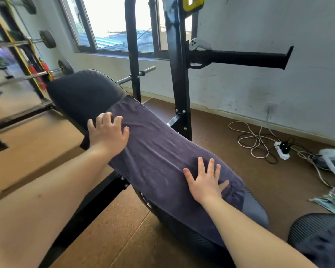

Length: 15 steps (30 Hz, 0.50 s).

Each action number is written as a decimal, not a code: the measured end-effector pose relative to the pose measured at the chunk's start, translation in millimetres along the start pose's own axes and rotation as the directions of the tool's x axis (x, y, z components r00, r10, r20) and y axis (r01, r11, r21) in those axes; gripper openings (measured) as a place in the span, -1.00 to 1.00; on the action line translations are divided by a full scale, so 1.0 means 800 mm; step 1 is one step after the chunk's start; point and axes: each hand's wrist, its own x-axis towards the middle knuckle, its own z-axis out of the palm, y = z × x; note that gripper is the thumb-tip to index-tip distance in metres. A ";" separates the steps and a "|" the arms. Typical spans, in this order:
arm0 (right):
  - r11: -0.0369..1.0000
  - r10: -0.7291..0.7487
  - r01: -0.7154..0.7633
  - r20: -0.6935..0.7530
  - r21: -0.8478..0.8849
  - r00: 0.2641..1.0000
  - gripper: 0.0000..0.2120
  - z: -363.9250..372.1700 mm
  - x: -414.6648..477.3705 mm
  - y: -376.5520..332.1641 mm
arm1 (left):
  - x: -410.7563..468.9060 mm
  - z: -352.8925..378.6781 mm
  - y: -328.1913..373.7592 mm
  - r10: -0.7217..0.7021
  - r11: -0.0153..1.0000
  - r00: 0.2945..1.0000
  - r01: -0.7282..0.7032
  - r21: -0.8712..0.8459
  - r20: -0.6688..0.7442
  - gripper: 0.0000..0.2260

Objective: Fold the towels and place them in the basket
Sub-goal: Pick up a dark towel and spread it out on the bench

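Your left hand (107, 132) and right hand (205, 181) lie released, flat on the purple-grey towel (153, 151) overhanging the left edge of the weight bench (81, 91).

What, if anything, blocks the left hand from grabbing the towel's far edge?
Probably nothing, so likely yes. The left hand rests on the towel close to that far edge, with only bare bench padding beyond it. The right hand lies flat on the near end, out of the way.
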 end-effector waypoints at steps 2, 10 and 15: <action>0.999 -0.051 0.051 0.023 0.013 0.998 -0.18 0.002 -0.011 -0.017 | -0.017 -0.003 -0.008 -0.046 0.999 0.999 0.045 -0.010 -0.013 -0.60; 0.927 -0.376 0.374 0.057 0.037 0.925 -0.30 -0.003 -0.035 -0.120 | -0.064 -0.015 -0.045 -0.337 0.889 0.927 0.371 -0.267 0.167 -0.63; 0.812 -0.563 0.580 0.173 -0.066 0.808 -0.32 -0.004 -0.043 -0.184 | -0.056 -0.020 -0.071 -0.245 0.842 0.957 0.290 -0.454 0.155 -0.68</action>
